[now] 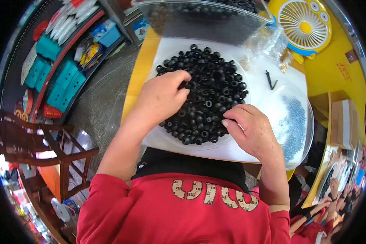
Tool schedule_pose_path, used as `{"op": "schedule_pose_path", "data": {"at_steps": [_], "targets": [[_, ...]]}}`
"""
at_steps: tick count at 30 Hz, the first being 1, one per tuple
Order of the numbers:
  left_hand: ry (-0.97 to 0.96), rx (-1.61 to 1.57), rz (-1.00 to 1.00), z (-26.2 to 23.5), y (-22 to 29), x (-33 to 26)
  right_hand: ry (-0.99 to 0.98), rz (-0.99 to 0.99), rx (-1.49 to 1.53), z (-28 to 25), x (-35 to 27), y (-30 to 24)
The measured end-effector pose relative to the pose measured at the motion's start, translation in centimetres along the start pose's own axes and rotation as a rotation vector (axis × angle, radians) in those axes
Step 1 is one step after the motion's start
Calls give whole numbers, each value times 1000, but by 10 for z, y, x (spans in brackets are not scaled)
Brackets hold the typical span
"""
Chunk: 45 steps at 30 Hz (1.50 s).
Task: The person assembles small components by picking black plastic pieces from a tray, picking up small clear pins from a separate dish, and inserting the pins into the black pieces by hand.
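Note:
Many small black beads [207, 87], round with holes through them, lie heaped on a round clear plastic tray [219, 145] in front of me. My left hand [162, 97] reaches over the left side of the heap, its fingers curled and the thumb near the index finger. Dark beads show between those fingertips, but I cannot make out which one they grip. At the right edge of the heap, my right hand [254, 130] has thumb and index finger bent close together, touching the beads. What sits in this pinch is mostly hidden.
A large clear bin [207, 28] of black beads stands behind the tray. To the right are a clear plate with small blue-grey beads [293, 126], a black V-shaped tool [271, 80], crumpled clear bags [268, 40] and a yellow fan [303, 26]. A wooden chair [53, 150] stands left.

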State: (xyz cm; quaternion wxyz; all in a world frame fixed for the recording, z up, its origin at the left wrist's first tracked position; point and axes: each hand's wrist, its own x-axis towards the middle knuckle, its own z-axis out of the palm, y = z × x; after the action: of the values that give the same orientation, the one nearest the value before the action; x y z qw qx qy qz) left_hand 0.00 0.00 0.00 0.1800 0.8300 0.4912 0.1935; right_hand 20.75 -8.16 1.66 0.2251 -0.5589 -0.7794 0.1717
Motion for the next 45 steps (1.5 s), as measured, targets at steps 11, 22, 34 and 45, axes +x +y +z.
{"op": "schedule_pose_path", "data": {"at_steps": [11, 22, 34, 45], "targets": [[-103, -77, 46, 2, 8, 11, 402, 545, 130, -70, -83, 56], [-180, -1232, -182, 0, 21, 35, 359, 550, -49, -63, -87, 61], [-214, -1499, -181, -2, -4, 29, 7, 675, -428, -45, -59, 85], [-192, -1489, -179, -2, 1, 28, 197, 656, -42, -57, -74, 84]]}}
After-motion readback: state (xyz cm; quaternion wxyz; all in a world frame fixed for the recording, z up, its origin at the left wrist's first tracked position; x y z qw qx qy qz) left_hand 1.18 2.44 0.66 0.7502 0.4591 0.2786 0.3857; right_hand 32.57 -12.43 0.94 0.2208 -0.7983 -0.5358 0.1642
